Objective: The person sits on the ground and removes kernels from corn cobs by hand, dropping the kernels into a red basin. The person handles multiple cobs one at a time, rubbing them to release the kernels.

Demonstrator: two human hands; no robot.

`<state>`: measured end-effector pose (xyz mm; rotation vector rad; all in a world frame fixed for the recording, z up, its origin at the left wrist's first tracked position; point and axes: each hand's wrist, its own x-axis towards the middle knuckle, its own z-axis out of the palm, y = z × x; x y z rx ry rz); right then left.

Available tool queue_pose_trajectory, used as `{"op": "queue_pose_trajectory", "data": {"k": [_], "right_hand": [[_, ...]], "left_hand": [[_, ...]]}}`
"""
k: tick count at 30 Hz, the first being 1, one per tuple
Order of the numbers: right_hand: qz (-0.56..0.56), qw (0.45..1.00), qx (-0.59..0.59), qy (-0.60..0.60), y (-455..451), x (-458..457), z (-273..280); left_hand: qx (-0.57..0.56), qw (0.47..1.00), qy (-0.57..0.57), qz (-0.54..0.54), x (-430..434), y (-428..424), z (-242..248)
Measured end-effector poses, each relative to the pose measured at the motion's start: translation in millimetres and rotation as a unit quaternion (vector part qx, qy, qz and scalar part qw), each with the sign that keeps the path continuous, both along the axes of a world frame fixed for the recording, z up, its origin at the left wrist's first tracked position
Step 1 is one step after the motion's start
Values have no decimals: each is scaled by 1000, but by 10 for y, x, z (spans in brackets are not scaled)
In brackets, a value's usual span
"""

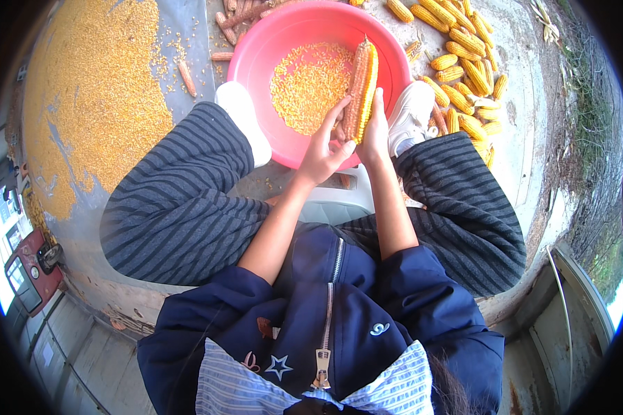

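Note:
Both my hands hold one ear of corn (362, 96) over a pink plastic basin (254, 46). The ear points away from me, tip up. Bare reddish cob shows along its left side, and yellow kernels remain in rows on the right. My left hand (326, 145) grips the lower left of the ear, thumb across its near end. My right hand (375, 132) supports it from the right, fingers partly hidden behind it. Loose corn kernels (311, 88) cover much of the basin's bottom.
Unshelled ears (470, 78) lie heaped at the right, beyond my white shoe (411, 111). Stripped cobs (231, 26) lie behind the basin's left rim. A wide layer of kernels (98, 104) spreads over a sheet at the left. Part of a pale plastic stool (337, 199) shows beneath me.

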<state>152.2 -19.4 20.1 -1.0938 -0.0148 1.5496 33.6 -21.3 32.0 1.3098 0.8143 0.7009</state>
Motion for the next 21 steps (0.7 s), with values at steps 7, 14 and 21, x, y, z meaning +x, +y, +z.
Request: {"op": "queue_pose_trajectory", "data": {"k": [7,14,21], "right_hand": [[2,1000,30,-11,-17,6,6],[-15,999,38,-17,-22,-31,-43],[-3,996,37,-80,-36,-62,-90]], "left_hand": [[-9,998,-46,39,42,-41,52],[22,997,-56,38,69,-43,30],[-90,990,-93,50,94,-76,105]]}}
